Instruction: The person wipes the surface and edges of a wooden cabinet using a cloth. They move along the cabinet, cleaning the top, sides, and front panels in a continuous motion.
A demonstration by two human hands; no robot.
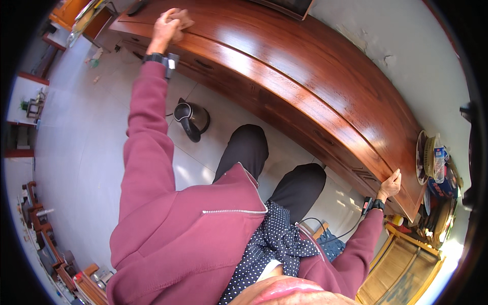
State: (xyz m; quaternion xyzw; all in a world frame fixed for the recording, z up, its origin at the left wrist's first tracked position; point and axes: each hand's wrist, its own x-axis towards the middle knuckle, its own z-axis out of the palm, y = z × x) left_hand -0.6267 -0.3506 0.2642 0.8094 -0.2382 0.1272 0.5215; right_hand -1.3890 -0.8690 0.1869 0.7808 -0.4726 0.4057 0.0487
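A long, glossy reddish-brown wooden cabinet point(267, 72) stretches in front of me, with damp-looking streaks on its top. At the far left part of that top, my left hand point(167, 28) is closed on a crumpled brownish cloth point(185, 19); part of the cloth is hidden by my fingers. Over at the right end, my right hand point(389, 185) grips the cabinet's front edge. A drawer pull point(203, 64) shows on the cabinet's front face. Both wrists wear black straps with small devices.
An electric kettle point(195, 117) stands on the tiled floor point(95, 152) by my knees. A plate point(421, 156), a woven basket point(429, 157) and a plastic bottle point(439, 162) are at the cabinet's right end. A yellow wooden frame point(392, 274) stands at lower right. Behind the cabinet rises a wall point(381, 42).
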